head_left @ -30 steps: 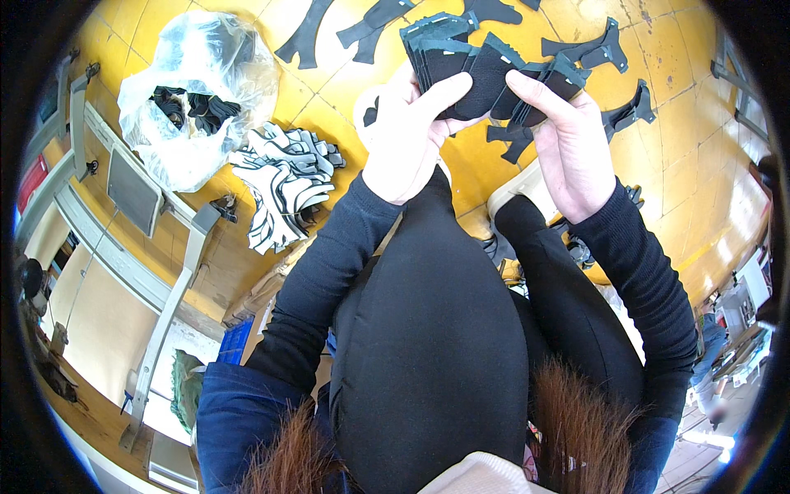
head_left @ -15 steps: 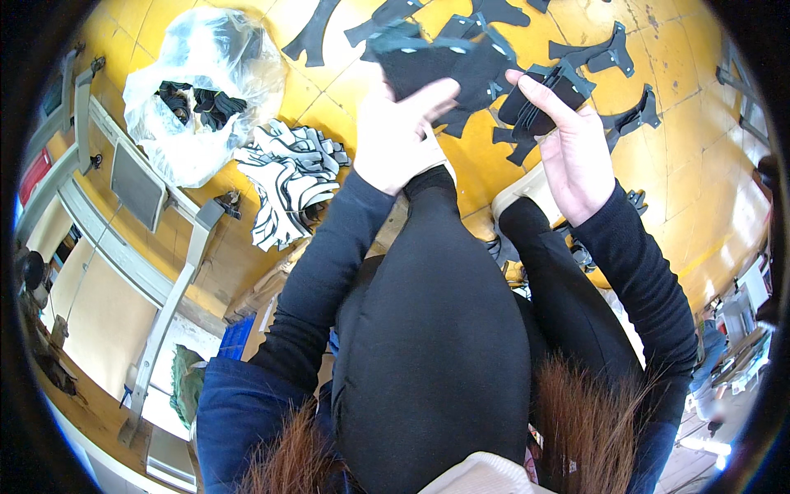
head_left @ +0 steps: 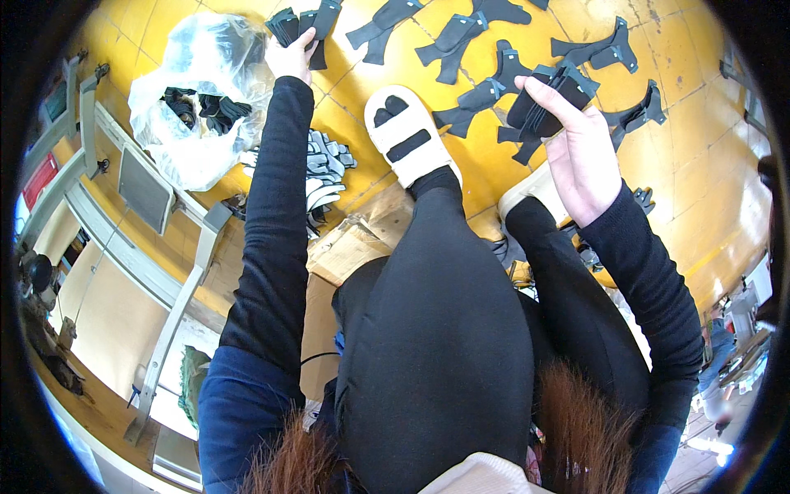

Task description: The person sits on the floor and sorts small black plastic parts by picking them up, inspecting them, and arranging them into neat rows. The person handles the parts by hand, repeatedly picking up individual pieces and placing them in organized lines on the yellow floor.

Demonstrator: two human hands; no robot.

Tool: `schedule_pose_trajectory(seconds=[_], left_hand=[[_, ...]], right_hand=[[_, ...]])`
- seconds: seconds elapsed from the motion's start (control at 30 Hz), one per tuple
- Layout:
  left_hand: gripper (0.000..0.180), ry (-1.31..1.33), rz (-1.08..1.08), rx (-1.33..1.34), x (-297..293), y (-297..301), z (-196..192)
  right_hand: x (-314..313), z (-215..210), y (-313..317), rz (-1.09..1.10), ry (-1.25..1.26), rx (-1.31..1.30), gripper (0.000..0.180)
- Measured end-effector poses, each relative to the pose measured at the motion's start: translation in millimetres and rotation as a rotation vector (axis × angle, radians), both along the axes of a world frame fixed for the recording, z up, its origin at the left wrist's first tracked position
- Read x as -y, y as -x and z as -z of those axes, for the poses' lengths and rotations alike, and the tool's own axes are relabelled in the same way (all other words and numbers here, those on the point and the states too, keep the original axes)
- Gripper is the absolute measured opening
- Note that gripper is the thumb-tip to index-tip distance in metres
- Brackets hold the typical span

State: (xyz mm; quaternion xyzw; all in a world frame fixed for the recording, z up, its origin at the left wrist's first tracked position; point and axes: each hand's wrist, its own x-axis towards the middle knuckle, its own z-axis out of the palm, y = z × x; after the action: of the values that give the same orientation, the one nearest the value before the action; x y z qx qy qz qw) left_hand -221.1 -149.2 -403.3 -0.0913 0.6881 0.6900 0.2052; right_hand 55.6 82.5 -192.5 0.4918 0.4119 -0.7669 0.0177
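Observation:
At the upper left, my left hand is stretched far out, its fingers closed over a fanned bunch of black socks close to the floor. My right hand is raised at the right, thumb on top, gripping a thick stack of black socks with grey-looking edges. Between the hands, several small piles of black socks lie spread on the yellow tiled floor. One such pile lies just beyond the right hand.
A clear plastic bag with dark socks inside stands at left. Beside it lies a heap of white-and-black striped pieces, partly behind my left arm. My sandalled foot rests near the piles. A cardboard box and grey metal frame stand at left.
My left hand has swung from the middle to the far upper left, taking black socks with it. The right hand stays nearly in place with its stack. My sandal and the cardboard are now uncovered.

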Motion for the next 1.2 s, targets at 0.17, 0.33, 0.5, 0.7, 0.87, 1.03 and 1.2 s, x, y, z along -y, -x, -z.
schedule_pose_trajectory(seconds=[0.17, 0.33, 0.5, 0.7, 0.87, 1.03, 1.2], left_hand=[[0.026, 0.446, 0.020, -0.369, 18, -1, 11], [0.027, -0.231, -0.120, 0.067, -4, -45, -56], [0.025, -0.378, 0.102, 0.263, -31, -109, -129], [0.033, -0.352, 0.138, 0.326, -45, -146, -162], [0.036, -0.288, 0.230, 0.296, -53, -156, -179], [0.037, -0.152, 0.338, 0.137, -58, -159, -187], [0.037, -0.174, 0.332, 0.111, -60, -164, -183]], right_hand=[[-3, 8, -4, -0.046, -0.057, 0.027, 0.034], [-2, -2, 1, 0.003, 0.035, -0.036, 0.026], [1, -6, 4, 0.047, 0.139, -0.098, 0.027], [6, -7, 8, 0.054, 0.120, -0.063, 0.026], [7, -9, 8, 0.023, 0.147, -0.075, 0.026], [11, -16, 14, 0.008, 0.112, -0.115, 0.026], [10, -17, 13, -0.018, 0.139, -0.125, 0.023]])
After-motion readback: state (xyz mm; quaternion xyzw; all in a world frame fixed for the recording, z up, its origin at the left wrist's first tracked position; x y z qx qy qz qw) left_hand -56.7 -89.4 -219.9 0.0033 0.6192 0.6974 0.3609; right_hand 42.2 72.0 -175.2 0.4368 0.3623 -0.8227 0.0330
